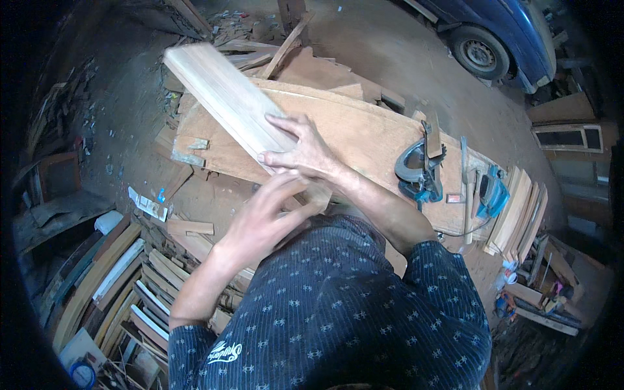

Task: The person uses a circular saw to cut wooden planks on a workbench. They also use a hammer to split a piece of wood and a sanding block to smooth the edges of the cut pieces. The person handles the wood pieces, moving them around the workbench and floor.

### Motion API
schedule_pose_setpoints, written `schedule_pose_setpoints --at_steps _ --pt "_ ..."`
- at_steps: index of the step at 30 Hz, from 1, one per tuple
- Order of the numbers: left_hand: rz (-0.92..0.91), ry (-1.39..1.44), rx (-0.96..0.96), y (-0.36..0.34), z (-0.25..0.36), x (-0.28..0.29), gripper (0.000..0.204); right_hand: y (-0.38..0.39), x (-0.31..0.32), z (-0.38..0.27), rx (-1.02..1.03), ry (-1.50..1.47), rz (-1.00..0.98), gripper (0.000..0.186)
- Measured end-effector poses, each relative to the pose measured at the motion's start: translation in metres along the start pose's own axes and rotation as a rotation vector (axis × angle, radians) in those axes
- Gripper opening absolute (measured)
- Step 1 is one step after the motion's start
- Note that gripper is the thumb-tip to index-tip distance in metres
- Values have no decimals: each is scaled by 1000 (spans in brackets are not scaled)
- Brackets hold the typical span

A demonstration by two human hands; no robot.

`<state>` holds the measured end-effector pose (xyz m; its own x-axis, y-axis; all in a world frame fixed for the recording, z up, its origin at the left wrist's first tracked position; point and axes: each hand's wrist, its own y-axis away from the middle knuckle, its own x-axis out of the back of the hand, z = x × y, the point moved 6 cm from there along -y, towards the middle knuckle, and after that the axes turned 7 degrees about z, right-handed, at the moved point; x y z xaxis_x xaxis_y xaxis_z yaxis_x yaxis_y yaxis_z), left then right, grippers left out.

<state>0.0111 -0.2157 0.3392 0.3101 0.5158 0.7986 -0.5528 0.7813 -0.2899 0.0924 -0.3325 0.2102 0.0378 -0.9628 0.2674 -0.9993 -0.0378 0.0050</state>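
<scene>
A long pale wooden board (221, 91) slants from my waist toward the far left, tilted above the worktop. My right hand (302, 146) grips it near its close end, with the thumb and fingers spread over its face. Right beside it, at the board's near end, my left hand (266, 208) has its fingers curled, thumb and fingertips on either side of the wood; slight motion smears it. Beneath lies a large wooden worktop panel (364, 136). Off to the right, a circular saw (419, 169) rests on that panel.
A hammer (469, 205) and a blue power tool (495, 195) lie by stacked boards (520, 211) at the right. Curved wooden pieces (123, 286) fill the lower left. Scrap wood (286, 49) lies beyond the panel, and a blue car (500, 39) stands at the far right.
</scene>
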Motion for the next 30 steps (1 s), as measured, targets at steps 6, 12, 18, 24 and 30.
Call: schedule_pose_setpoints --at_steps 6,12,18,24,30 --pt "419 -123 610 113 -58 38 64 -2 -10 -23 169 550 37 92" --pt "494 -80 1067 237 -84 -10 62 43 -64 245 -108 1089 -251 126" --pt "488 -30 1129 259 -83 -47 58 37 -57 247 -326 1059 -397 132" --pt "559 600 1321 212 -132 -122 61 46 -74 206 -464 51 -293 115" --pt "444 1512 1448 133 -159 -186 78 86 -98 149 -659 -499 -284 103"
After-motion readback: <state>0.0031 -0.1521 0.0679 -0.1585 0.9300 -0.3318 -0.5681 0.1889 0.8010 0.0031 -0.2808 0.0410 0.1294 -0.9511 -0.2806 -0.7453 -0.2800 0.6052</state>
